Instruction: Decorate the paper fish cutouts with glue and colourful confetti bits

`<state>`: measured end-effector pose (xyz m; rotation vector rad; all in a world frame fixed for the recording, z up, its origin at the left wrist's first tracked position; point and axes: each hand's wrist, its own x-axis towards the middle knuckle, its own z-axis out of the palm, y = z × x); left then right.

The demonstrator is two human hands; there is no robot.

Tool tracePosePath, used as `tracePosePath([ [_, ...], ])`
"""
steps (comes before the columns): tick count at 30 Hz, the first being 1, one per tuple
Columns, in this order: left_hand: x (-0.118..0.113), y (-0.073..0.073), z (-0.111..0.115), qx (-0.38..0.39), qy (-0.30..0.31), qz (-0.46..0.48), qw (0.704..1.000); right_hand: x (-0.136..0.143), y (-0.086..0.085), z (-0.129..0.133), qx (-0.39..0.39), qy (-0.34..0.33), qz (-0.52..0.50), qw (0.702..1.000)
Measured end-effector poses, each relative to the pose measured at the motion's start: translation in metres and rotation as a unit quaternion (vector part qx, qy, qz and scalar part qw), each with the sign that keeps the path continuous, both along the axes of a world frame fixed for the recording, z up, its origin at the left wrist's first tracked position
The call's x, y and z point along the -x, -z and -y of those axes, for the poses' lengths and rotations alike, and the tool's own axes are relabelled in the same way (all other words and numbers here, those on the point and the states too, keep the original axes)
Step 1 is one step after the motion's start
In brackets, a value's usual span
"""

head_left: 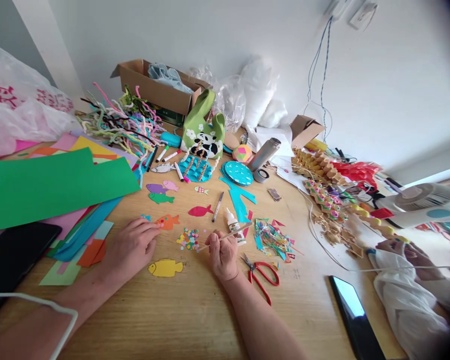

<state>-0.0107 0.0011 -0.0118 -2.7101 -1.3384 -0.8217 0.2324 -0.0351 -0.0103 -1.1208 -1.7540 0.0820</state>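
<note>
My left hand lies on the table with its fingers stretched out, fingertips touching the tail or head edge of an orange paper fish. A thin wooden stick is pinched in my right hand, its lower tip beside a pile of coloured paper dots. Just behind that hand stands a white glue bottle. Below the dots lies a yellow paper fish. Red-handled scissors rest to the right of my right wrist. A red paper fish and a pen lie further back.
Green card sheets and paper cover the left side. Pipe cleaners, a green panda bag and a metal flask stand behind. Paper scraps, a phone and a co-worker's hand are at right.
</note>
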Motion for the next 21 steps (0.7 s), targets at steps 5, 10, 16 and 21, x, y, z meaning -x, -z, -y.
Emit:
tracePosePath([
  [5, -0.0020, -0.0021, 0.0003, -0.009, 0.001, 0.001, 1.000, -0.0024, -0.0035, 0.0021, -0.007, -0.020, -0.012, 1.000],
  [10, -0.0029, -0.0020, 0.0002, -0.010, -0.004, 0.001, 1.000, -0.0067, -0.0036, 0.0039, -0.006, -0.018, -0.016, 1.000],
  [16, -0.0043, -0.0020, 0.0013, -0.003, -0.009, -0.010, 1.000, -0.0063, -0.0013, 0.0036, 0.001, -0.025, -0.026, 0.999],
  [21, -0.0061, -0.0052, 0.0042, 0.019, -0.010, -0.037, 0.999, -0.0072, -0.0005, 0.0040, 0.004, -0.020, -0.023, 1.000],
])
